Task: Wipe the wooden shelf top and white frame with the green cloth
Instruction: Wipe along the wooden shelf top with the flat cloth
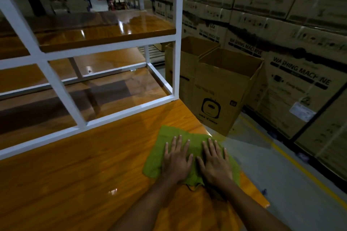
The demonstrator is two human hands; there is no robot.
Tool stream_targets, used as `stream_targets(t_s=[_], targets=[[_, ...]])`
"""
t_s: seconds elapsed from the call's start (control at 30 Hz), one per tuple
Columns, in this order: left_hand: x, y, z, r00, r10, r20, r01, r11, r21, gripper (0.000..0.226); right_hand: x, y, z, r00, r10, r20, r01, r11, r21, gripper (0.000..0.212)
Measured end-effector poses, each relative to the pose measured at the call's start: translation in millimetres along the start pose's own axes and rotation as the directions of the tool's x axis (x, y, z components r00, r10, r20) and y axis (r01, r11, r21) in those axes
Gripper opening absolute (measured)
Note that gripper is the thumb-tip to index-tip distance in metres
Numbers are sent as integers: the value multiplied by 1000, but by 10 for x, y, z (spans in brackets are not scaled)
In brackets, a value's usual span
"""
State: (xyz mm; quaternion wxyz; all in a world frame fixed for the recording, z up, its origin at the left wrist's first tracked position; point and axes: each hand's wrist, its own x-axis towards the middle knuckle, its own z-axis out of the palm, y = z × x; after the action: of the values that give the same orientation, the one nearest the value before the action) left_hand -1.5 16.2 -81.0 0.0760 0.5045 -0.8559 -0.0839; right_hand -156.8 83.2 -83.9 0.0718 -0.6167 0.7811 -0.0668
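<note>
A person's two bare hands lie flat, side by side, on a crumpled green cloth (189, 153) spread near the right edge of a glossy orange-brown wooden shelf top (78, 178). The left hand (176, 161) and the right hand (216, 165) both have their fingers straight and slightly spread — palms pressing down on the fabric, gripping nothing. The cloth's right side reaches the board's edge, with grey floor (277, 180) visible beyond it.

Further back on the same wooden surface stands a white metal frame (129, 109) of square tubing, well apart from the cloth; it carries an upper wooden shelf board (105, 33) — shiny with reflected light.

To the right, two open brown cardboard boxes (223, 88) stand on the floor. Behind them rises a wall of stacked cartons (300, 43) printed "WASHING MACHINE". A yellow floor line (293, 161) runs along the stack.
</note>
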Motion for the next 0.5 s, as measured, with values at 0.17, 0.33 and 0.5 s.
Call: stream_targets(t_s=[0.17,0.33,0.5], targets=[[566,-272,-55,1000,8,26,-9,999,35,76,548,-220,-5,999,37,-3,-37,999,17,84],[1163,-500,-56,994,81,75,-84,996,37,62,1056,-353,6,999,50,8,-50,998,49,81],[1637,-699,-57,977,189,102,-195,980,48,56,1560,-495,64,997,70,19,-71,997,39,68]])
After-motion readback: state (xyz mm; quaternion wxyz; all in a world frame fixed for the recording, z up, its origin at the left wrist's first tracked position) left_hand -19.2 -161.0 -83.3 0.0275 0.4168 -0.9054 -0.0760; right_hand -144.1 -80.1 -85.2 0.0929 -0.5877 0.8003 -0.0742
